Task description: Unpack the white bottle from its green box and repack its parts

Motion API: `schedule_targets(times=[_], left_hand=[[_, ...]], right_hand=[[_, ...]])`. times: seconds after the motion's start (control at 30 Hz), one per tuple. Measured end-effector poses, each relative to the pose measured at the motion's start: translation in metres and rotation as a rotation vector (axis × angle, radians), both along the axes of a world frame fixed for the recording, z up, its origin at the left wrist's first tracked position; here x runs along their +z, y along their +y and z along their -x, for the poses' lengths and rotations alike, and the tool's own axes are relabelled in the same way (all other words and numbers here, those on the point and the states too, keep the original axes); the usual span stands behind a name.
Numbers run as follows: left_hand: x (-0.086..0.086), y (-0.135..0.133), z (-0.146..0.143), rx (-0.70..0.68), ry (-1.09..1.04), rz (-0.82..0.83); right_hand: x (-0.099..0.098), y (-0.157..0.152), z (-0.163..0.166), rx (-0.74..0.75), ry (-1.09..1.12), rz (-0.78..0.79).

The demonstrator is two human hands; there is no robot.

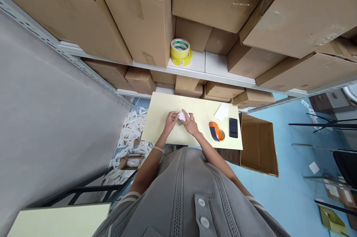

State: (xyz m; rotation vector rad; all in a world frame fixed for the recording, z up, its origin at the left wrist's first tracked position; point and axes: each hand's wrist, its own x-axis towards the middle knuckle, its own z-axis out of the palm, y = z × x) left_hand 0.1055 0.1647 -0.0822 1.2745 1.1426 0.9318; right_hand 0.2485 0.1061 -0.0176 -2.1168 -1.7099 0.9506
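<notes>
Our left hand [170, 122] and right hand [191, 125], fingers clamped on it, grip a small white packet [183, 116] mid-way across a pale yellow tabletop [158, 125], an orange tape dispenser [216, 131] and black phone [233, 127] to the right.

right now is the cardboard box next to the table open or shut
Open: the cardboard box has no closed top, so its brown inner walls show from above, just right of the table.
</notes>
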Motion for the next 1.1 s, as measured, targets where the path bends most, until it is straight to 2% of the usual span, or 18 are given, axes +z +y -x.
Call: schedule_targets(times=[0.23, 0.3, 0.43, 0.6, 0.73, 0.97, 1.1], left_hand=[[0.000, 0.000, -0.002, 0.011, 0.123, -0.061], [0.000, -0.003, -0.003, 0.010, 0.132, -0.034], [0.000, -0.014, -0.001, -0.006, 0.116, 0.035], [0.002, -0.019, 0.007, 0.002, 0.102, 0.009], [0.001, 0.003, 0.023, 0.070, 0.097, 0.006], [0.000, 0.088, 0.067, 0.292, 0.156, 0.012], [0.002, 0.108, 0.065, 0.394, 0.209, 0.045]], right_hand=[[-0.021, -0.004, 0.004, -0.288, 0.276, -0.103], [-0.026, -0.007, 0.007, -0.358, 0.342, -0.102], [-0.035, -0.011, 0.017, -0.392, 0.515, -0.125], [-0.040, 0.000, 0.026, -0.413, 0.710, -0.192], [-0.043, 0.035, 0.036, -0.291, 0.755, -0.172], [-0.042, 0.147, 0.074, -0.043, 0.635, -0.122], [-0.041, 0.180, 0.080, 0.019, 0.580, -0.128]])
